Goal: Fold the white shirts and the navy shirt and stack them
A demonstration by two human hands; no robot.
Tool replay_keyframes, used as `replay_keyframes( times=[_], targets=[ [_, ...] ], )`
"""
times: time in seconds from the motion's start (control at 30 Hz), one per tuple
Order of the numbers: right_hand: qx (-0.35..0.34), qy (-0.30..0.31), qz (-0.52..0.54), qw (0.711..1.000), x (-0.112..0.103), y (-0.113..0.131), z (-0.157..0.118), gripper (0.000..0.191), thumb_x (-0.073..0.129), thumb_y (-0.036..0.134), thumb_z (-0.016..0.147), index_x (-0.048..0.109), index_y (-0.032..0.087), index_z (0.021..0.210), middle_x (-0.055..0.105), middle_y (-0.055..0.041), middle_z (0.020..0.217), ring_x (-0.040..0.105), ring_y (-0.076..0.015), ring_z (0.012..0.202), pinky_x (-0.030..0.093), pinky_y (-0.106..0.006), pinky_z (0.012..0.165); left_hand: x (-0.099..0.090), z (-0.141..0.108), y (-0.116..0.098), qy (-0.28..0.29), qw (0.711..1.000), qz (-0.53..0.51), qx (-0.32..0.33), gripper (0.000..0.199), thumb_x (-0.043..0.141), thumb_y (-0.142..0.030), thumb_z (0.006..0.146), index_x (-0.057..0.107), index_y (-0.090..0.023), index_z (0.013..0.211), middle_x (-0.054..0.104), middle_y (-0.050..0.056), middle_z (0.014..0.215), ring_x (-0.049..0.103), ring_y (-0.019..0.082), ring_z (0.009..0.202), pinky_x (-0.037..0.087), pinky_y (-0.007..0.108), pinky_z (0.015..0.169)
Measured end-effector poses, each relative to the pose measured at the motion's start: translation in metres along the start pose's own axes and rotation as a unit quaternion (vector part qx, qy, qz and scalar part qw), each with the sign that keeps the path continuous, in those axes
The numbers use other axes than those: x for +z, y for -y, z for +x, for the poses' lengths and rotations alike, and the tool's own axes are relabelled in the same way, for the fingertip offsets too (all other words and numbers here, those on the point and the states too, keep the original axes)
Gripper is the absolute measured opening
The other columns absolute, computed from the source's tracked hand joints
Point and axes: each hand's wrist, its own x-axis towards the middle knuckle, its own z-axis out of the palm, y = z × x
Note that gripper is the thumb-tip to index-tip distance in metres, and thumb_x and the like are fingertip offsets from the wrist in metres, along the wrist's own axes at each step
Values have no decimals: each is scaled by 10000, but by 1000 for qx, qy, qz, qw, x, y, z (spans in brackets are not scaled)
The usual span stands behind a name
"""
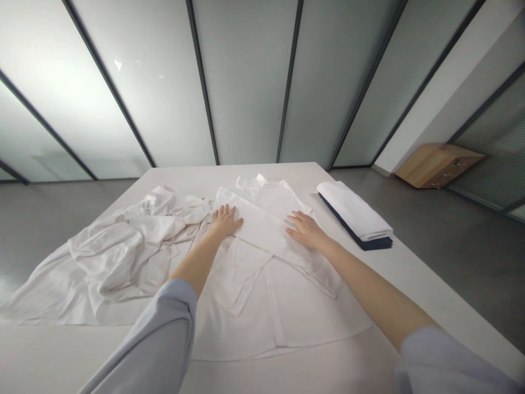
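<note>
While left hand [226,221] and right hand [307,231] are resting apart on the shirt [262,227] (fingers spread, no visible pinch), uneven palm drag is risking skewed, creased layers.

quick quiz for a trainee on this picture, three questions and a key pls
1. True or false: the crumpled white cloth lies to the left of the spread-out white garment.
2. In the folded stack, what colour is the bottom layer? a) red b) dark blue c) green
3. Fill in: the left hand and right hand rest palm ____ on the garment.

Key: 1 true; 2 b; 3 down
</note>
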Motion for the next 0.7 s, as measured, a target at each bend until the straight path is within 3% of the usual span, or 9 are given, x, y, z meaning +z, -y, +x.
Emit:
replay_keyframes(
  times=[0.1,0.23,0.53,0.7],
  targets=[
    [45,51,-7,998,21,4,13,591,358,520,954,439,191,1438,343,-123,1539,294,-288,1422,275,-443,1138,14,1,4,1,1000,9,-10,738,272,-595,925,297,-140,1505,248,173,1577,225,342,1449,210,474,1146],
    [73,59,1,996,28,2,7,610,311,539,967,398,194,1462,295,-116,1562,260,-272,1438,242,-439,1150,16,2,9,4,1000,3,-10,741,247,-606,923,289,-155,1510,240,165,1582,221,334,1451,202,479,1147],
    [75,53,-15,996,18,11,-26,591,294,525,975,420,189,1445,332,-127,1545,279,-270,1430,260,-445,1135,14,-23,-2,33,999,-4,-7,750,232,-611,923,257,-161,1522,204,164,1592,174,336,1465,185,499,1146],
    [67,72,-47,994,-5,22,-38,560,285,556,974,573,197,1292,493,-154,1426,455,-294,1313,352,-452,1050,10,-40,-5,38,999,14,15,744,256,-620,923,274,-164,1510,241,173,1580,221,349,1446,202,486,1128]
  ],
)
